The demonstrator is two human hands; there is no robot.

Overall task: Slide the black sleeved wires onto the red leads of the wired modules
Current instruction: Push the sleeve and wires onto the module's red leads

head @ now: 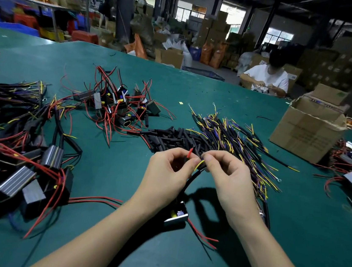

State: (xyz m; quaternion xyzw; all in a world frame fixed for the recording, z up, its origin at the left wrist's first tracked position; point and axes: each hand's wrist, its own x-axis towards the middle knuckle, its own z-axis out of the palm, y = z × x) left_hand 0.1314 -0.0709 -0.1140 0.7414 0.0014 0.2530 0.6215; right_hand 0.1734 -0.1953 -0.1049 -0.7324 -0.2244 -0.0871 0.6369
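A red lead (190, 152) is pinched between the thumb and forefinger of the left hand (169, 172), its tip standing up just above the fingertips. Close at the 3 o'clock side, a black sleeved wire (195, 176) with a yellow strand at its end is pinched by the thumb and forefinger of the right hand (228, 179); the other fingers of both hands are curled inward. The sleeved wire is seen curving down between the wrists toward a wired module (177, 214), which lies on the green table (289, 247) at 6 o'clock of the hands (partly hidden by the left wrist). A heap of loose sleeved wires (226, 135) is spread at 12 o'clock, just beyond the fingers. More modules with red leads (116, 104) are piled at 10 o'clock, and a pile of assembled units (13, 146) lies at 9 o'clock. A cardboard box (308, 129) stands at 2 o'clock.
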